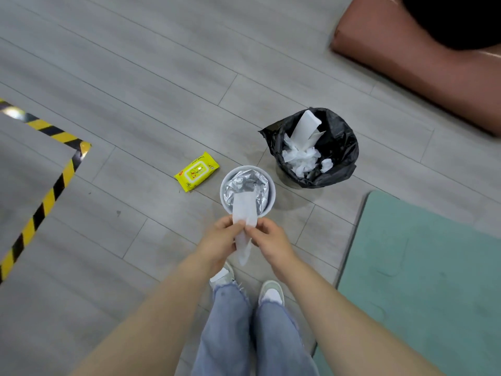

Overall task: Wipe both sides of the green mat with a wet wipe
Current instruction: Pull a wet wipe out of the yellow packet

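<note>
I stand over the grey floor with a white wet wipe (244,213) held up between both hands. My left hand (219,240) grips its left side and my right hand (267,240) pinches its right edge; the wipe's lower end hangs down between them. The green mat (423,280) lies flat on the floor to my right, its left edge near my right foot. A yellow pack of wet wipes (196,170) lies on the floor ahead, left of a small bin.
A small white bin (225,183) lined with silver foil stands just beyond my hands. A black-bagged waste bin (341,147) with used wipes sits behind it. A brown cushion (406,58) lies far right. Yellow-black tape (51,188) marks the floor at left.
</note>
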Motion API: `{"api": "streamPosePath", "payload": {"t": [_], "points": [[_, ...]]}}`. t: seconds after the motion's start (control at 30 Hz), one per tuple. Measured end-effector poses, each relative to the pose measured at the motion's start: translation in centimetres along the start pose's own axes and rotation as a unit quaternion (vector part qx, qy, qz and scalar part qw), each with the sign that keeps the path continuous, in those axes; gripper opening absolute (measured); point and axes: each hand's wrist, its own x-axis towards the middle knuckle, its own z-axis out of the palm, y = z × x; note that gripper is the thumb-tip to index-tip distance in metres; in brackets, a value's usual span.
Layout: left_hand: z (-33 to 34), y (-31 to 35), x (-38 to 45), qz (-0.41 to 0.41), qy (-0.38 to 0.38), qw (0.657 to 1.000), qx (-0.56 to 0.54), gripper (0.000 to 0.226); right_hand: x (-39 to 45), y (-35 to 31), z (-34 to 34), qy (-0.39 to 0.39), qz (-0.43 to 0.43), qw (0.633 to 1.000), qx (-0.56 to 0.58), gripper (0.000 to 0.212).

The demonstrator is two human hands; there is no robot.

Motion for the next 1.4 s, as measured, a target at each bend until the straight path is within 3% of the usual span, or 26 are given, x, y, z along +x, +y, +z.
{"api": "streamPosePath", "payload": {"t": [0.17,0.37,0.53,0.63,0.77,0.83,0.9,1.0,1.13,1.23,1.3,1.4], "points": [[1.1,1.6,-4.5,0.017,-0.009,0.996,-0.087,0.017,-4.0,-2.7,-0.3,0.019,0.009,1.0,0.013,0.013],[-0.3,2.6,-6.2,0.024,0.012,0.996,-0.079,0.028,-5.0,-4.6,0.4,0.043,-0.055,0.997,-0.039,0.024],[-4.5,3.5,-5.3,-0.023,0.029,0.976,-0.217,0.016,-2.5,-4.5,4.0,-0.009,0.025,0.99,0.137,0.019],[-8.2,4.0,-3.6,-0.055,0.022,0.961,-0.268,0.011,-0.3,-3.9,7.1,0.019,0.024,0.986,0.161,0.017],[-15.1,4.2,0.5,-0.048,0.106,0.928,-0.353,0.024,3.4,-2.4,10.6,0.13,0.011,0.977,0.166,0.021],[-18.5,3.9,2.6,-0.041,0.126,0.948,-0.29,0.018,5.7,-1.5,11.9,0.176,-0.04,0.981,0.078,0.018],[-21.3,3.3,5.1,-0.037,0.131,0.983,-0.126,0.006,8.4,-0.6,13.6,0.186,-0.103,0.977,-0.023,0.02],[-24.3,1.6,10.2,-0.007,0.128,0.983,0.133,0.013,13.3,1.4,16.2,0.119,-0.113,0.982,-0.094,0.028],[-26.3,0.0,18.1,0.031,0.103,0.935,0.338,0.027,21.4,4.7,18.3,0.035,-0.058,0.966,-0.248,0.023],[-26.8,-0.7,24.1,0.072,0.084,0.867,0.485,0.041,26.8,6.5,19.4,0.021,-0.045,0.924,-0.379,0.015],[-26.5,-1.0,27.5,0.113,0.083,0.829,0.541,0.044,29.6,7.8,19.9,0.02,-0.048,0.903,-0.426,0.007],[-25.6,-1.5,32.0,0.141,0.089,0.808,0.565,0.04,33.2,10.7,20.7,0.034,-0.053,0.897,-0.437,0.024]]}}
